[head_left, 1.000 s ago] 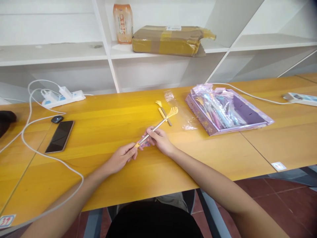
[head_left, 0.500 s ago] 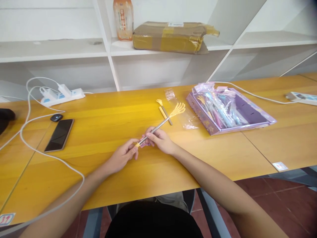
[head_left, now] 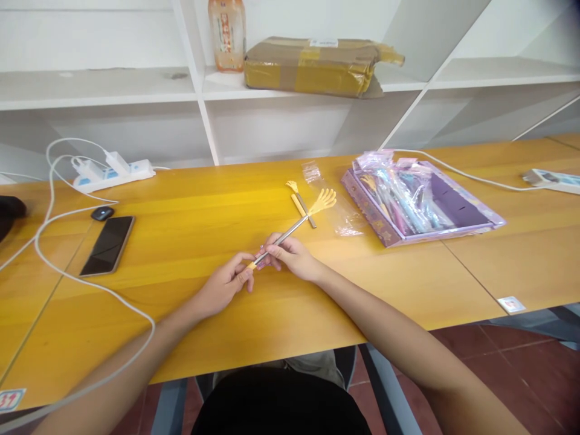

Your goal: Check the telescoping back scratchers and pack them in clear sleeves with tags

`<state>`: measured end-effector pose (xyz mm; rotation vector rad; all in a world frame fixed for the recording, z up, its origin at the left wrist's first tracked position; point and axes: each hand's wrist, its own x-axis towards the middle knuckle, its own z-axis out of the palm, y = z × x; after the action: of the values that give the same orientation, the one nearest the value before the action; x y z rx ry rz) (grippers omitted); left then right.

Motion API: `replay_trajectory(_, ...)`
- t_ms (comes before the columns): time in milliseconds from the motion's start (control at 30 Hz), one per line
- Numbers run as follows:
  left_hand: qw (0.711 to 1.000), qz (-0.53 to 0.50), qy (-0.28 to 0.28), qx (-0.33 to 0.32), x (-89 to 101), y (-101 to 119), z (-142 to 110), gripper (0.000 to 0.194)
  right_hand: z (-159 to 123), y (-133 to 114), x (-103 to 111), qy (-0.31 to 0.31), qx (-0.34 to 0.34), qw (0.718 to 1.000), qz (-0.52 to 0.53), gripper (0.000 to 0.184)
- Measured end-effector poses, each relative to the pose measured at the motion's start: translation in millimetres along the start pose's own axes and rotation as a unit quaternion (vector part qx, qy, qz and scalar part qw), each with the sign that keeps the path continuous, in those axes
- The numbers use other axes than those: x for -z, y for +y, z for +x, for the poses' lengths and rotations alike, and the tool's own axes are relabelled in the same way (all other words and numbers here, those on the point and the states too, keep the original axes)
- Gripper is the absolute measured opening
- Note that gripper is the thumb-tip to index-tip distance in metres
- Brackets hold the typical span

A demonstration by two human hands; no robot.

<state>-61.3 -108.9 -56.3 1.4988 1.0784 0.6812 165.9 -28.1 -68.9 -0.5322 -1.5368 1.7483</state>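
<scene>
One back scratcher (head_left: 293, 229), slanting away from my left hand (head_left: 228, 283), which pinches its yellow handle end (head_left: 251, 266); my right hand (head_left: 295, 257) pinches the metal rod (head_left: 286, 235); yellow claw (head_left: 323, 200) beyond both!

Packets (head_left: 408, 196) lie in the tray (head_left: 462, 205); left of it, a plastic bag (head_left: 347, 226), the held backscratcher (head_left: 293, 228) and, farther, a phone (head_left: 107, 246); behind it leftward, a carton (head_left: 312, 67) on a shelf (head_left: 222, 86); right, a power strip (head_left: 555, 180).
</scene>
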Motion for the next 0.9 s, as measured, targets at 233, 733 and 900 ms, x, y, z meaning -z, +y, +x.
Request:
replay_trajectory(233, 1.000, -0.003, 0.001, 0.003, 0.0, 0.0, -0.4, 0.031, 0.2, -1.1, 0.1, -0.005, -0.001, 1.000, -0.007, 0.042)
replay_trajectory(733, 1.000, 0.000, -0.001, 0.002, -0.6, 5.9, -0.1, 0.034, -1.6, 4.8, -1.1, -0.013, -0.011, 1.000, -0.013, 0.043)
replay_trajectory(900, 1.000, 0.000, -0.002, -0.003, -0.9, 6.7, 0.3, 0.035, -2.0, 3.8, -5.3, -0.007, -0.013, 1.000, -0.007, 0.046)
